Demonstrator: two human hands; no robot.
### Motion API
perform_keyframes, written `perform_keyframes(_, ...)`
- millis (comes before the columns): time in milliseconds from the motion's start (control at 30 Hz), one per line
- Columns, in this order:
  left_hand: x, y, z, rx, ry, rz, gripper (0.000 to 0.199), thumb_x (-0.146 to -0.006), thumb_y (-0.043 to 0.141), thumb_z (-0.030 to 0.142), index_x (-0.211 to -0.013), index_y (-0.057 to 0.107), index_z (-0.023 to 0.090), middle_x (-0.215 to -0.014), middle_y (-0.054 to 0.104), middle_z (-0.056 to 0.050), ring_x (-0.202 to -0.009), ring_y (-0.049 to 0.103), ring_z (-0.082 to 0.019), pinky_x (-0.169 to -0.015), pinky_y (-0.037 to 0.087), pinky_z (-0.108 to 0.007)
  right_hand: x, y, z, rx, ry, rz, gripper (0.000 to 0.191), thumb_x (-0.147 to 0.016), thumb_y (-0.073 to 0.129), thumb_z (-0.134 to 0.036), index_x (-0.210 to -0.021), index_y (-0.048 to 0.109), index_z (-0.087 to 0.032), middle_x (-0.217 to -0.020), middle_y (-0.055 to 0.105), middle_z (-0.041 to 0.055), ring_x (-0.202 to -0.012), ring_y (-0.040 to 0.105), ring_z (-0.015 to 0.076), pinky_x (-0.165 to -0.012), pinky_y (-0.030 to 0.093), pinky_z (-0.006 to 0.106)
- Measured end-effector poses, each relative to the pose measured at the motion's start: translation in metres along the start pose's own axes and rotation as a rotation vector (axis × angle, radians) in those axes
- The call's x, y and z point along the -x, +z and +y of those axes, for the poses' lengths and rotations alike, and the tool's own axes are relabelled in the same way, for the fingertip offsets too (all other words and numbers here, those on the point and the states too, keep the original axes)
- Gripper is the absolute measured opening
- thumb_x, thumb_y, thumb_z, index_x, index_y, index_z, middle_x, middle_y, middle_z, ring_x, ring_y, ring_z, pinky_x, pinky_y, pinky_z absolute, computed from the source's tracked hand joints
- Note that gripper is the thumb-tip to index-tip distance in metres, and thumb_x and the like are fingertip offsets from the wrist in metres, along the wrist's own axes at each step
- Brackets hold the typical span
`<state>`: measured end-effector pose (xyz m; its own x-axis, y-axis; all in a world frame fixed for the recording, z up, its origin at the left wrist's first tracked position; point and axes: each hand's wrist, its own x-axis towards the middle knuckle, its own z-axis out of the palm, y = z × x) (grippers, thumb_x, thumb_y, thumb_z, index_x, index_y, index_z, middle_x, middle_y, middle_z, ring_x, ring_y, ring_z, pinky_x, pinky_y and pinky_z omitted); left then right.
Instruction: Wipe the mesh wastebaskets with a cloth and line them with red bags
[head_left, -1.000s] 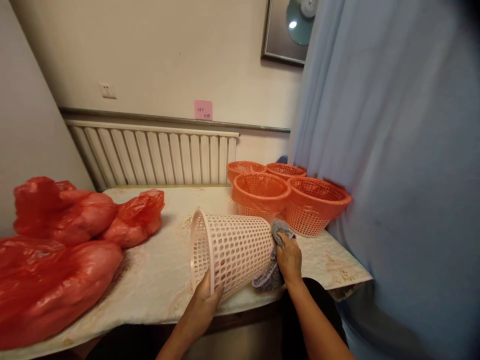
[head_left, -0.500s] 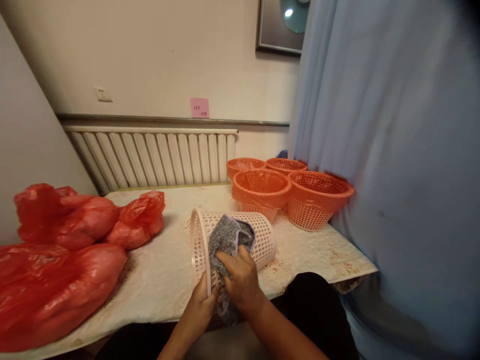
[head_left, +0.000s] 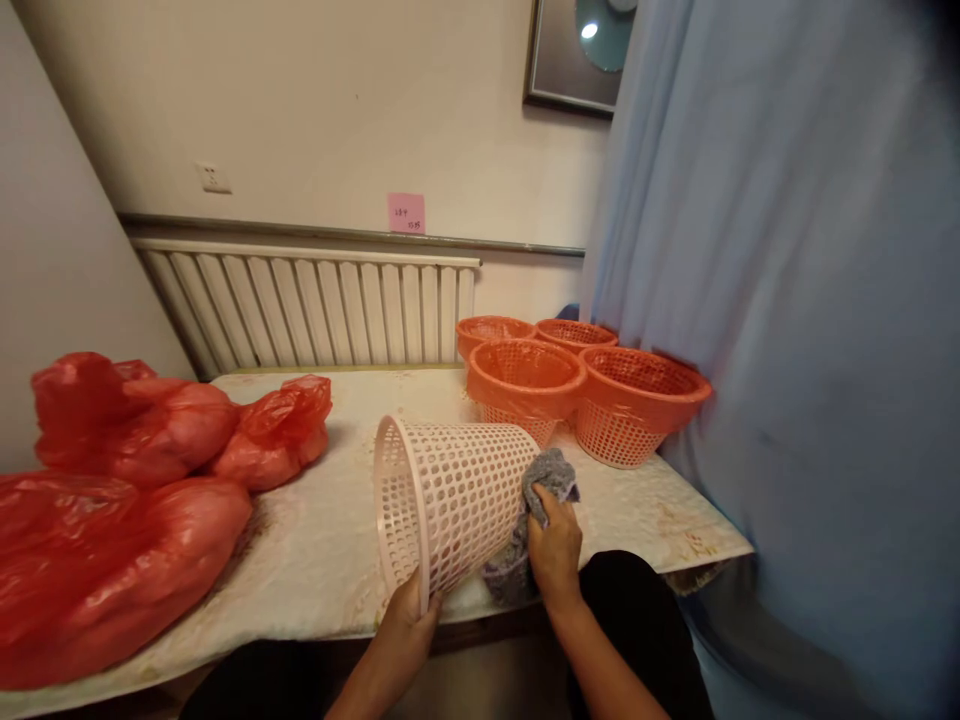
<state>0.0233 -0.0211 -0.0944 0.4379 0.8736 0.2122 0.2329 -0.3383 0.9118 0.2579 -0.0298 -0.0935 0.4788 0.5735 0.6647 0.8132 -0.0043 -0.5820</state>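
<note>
A pale pink plastic wastebasket with a holed wall lies on its side on the table, its open mouth towards the left. My left hand is closed on the rim at the near edge of the mouth. In my right hand a grey cloth is bunched up, pressed near the basket's base at the right end. Part of the cloth hangs down below the basket wall. The fingertips of the left hand inside the rim are partly hidden.
Several baskets lined with red bags, one of them the front basket, stand at the back right beside a blue curtain. Filled red plastic bags lie on the left of the cloth-covered table. A radiator runs behind.
My right hand has moved the grey cloth rightwards along the basket's wall, from near the rim to the base end. The left hand keeps its hold on the rim.
</note>
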Motion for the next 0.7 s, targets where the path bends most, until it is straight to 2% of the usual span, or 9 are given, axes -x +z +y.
perform_keyframes(67, 0.000, -0.003, 0.004, 0.010, 0.018, -0.017, 0.036, -0.084, 0.054, 0.030, -0.114, 0.068, 0.017, -0.126, 0.067, -0.010, -0.127, 0.052, -0.030, -0.114, 0.031, -0.046, 0.026, 0.002, -0.025, -0.062, -0.084, 0.024, 0.041, -0.079, 0.045, -0.013, -0.114, 0.066, -0.021, -0.105, 0.068, 0.0085, -0.099, 0.060, 0.0263, -0.089, 0.050, 0.041)
perform_keyframes(133, 0.001, -0.005, 0.010, 0.041, 0.030, -0.023, 0.034, -0.085, 0.054, 0.030, -0.113, 0.068, 0.018, -0.122, 0.069, -0.009, -0.125, 0.054, -0.029, -0.113, 0.033, -0.044, 0.048, -0.001, -0.055, -0.164, -0.240, 0.002, 0.044, -0.077, 0.046, -0.010, -0.114, 0.064, -0.022, -0.104, 0.069, 0.0061, -0.102, 0.059, 0.0259, -0.089, 0.051, 0.041)
perform_keyframes(200, 0.004, -0.006, 0.016, 0.080, 0.032, -0.044, 0.032, -0.084, 0.054, 0.028, -0.111, 0.069, 0.018, -0.117, 0.071, -0.008, -0.122, 0.056, -0.030, -0.110, 0.038, -0.043, 0.063, -0.006, -0.083, -0.288, -0.372, -0.095, 0.048, -0.074, 0.046, -0.007, -0.117, 0.061, -0.023, -0.106, 0.068, 0.0053, -0.106, 0.058, 0.0248, -0.090, 0.051, 0.041)
perform_keyframes(267, 0.007, -0.007, 0.021, 0.106, 0.020, -0.068, 0.031, -0.083, 0.055, 0.026, -0.109, 0.069, 0.017, -0.111, 0.073, -0.007, -0.118, 0.058, -0.031, -0.106, 0.042, -0.043, 0.067, -0.011, -0.105, -0.364, -0.428, -0.162, 0.050, -0.071, 0.045, -0.005, -0.116, 0.060, -0.022, -0.105, 0.067, 0.0059, -0.104, 0.058, 0.0244, -0.089, 0.051, 0.041)
perform_keyframes(333, 0.009, -0.007, 0.024, 0.116, 0.005, -0.070, 0.031, -0.083, 0.055, 0.026, -0.110, 0.069, 0.017, -0.108, 0.074, -0.007, -0.116, 0.059, -0.031, -0.103, 0.045, -0.043, 0.061, -0.015, -0.120, -0.382, -0.426, -0.157, 0.050, -0.070, 0.044, -0.004, -0.115, 0.060, -0.020, -0.103, 0.066, 0.0068, -0.101, 0.058, 0.0246, -0.087, 0.051, 0.041)
perform_keyframes(433, 0.012, -0.007, 0.023, 0.122, 0.033, -0.062, 0.034, -0.085, 0.053, 0.027, -0.114, 0.067, 0.017, -0.108, 0.074, -0.008, -0.118, 0.057, -0.031, -0.106, 0.041, -0.044, 0.037, -0.016, -0.135, -0.358, -0.421, -0.133, 0.050, -0.071, 0.046, -0.003, -0.116, 0.061, -0.018, -0.100, 0.067, 0.0076, -0.098, 0.057, 0.0249, -0.087, 0.050, 0.040)
perform_keyframes(600, 0.021, -0.006, 0.002, 0.084, 0.134, -0.116, 0.037, -0.089, 0.052, 0.036, -0.119, 0.067, 0.019, -0.115, 0.072, -0.010, -0.126, 0.053, -0.032, -0.113, 0.031, -0.047, -0.010, -0.019, -0.155, -0.271, -0.432, -0.228, 0.050, -0.070, 0.050, -0.002, -0.115, 0.064, -0.019, -0.094, 0.068, 0.0067, -0.092, 0.054, 0.0244, -0.085, 0.048, 0.037)
perform_keyframes(700, 0.023, -0.005, -0.003, 0.099, 0.131, -0.135, 0.039, -0.088, 0.053, 0.036, -0.121, 0.065, 0.019, -0.121, 0.069, -0.011, -0.127, 0.052, -0.032, -0.114, 0.030, -0.049, -0.021, -0.021, -0.162, -0.235, -0.419, -0.253, 0.049, -0.071, 0.053, -0.004, -0.115, 0.065, -0.021, -0.093, 0.068, 0.0067, -0.090, 0.052, 0.0240, -0.080, 0.047, 0.035)
